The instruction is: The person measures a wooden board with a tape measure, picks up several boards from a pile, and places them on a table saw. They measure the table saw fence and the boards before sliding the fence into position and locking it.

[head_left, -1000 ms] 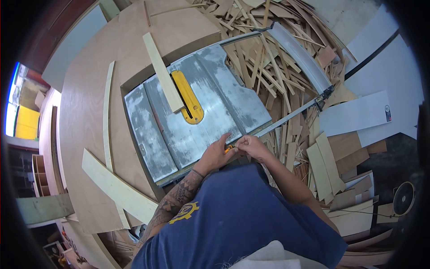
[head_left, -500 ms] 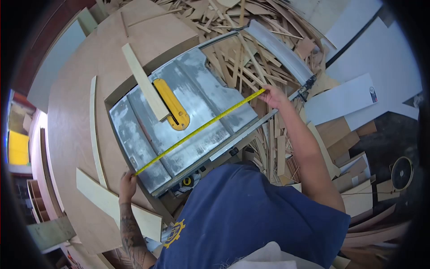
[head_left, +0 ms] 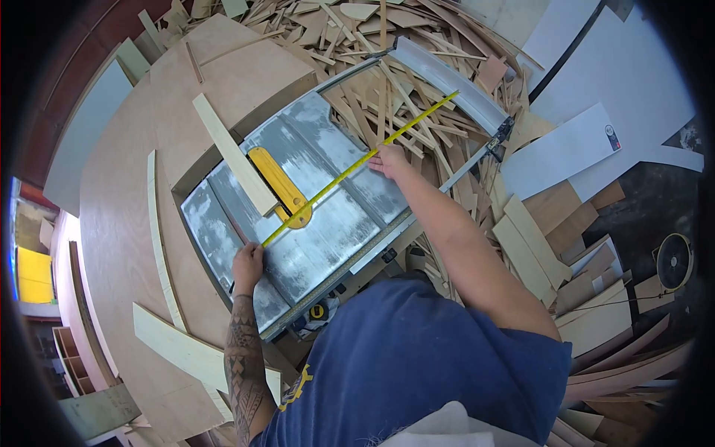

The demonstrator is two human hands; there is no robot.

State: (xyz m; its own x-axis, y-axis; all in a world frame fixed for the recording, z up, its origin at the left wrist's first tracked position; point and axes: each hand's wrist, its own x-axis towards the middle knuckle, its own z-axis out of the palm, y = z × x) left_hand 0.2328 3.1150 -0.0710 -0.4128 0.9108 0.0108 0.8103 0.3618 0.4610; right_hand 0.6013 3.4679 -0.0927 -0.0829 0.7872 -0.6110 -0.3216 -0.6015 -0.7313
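Note:
A yellow tape measure (head_left: 339, 179) stretches diagonally above the metal saw table (head_left: 339, 242). My left hand (head_left: 249, 267) is closed around its lower end, over the table's left part; whether the case sits in the fist is hidden. Farther along, the fingers of my right hand (head_left: 389, 160) pinch the blade near the table's right edge. Past that hand the tape runs on, its free tip over the scrap wood. The blade crosses the front end of the yellow insert plate (head_left: 277, 182). A pale wood strip (head_left: 234, 154) lies alongside the insert.
A large plywood surface (head_left: 119, 246) borders the saw table on the left, with loose wood strips on it. Scrap wood (head_left: 439, 123) is heaped behind and to the right, beside a metal rail (head_left: 454, 78). White panels (head_left: 558, 145) and a round fan (head_left: 674, 262) stand at right.
My left hand has moved right and up onto the saw table. My right hand has shifted left along the tape, leaving a length of blade sticking out beyond it.

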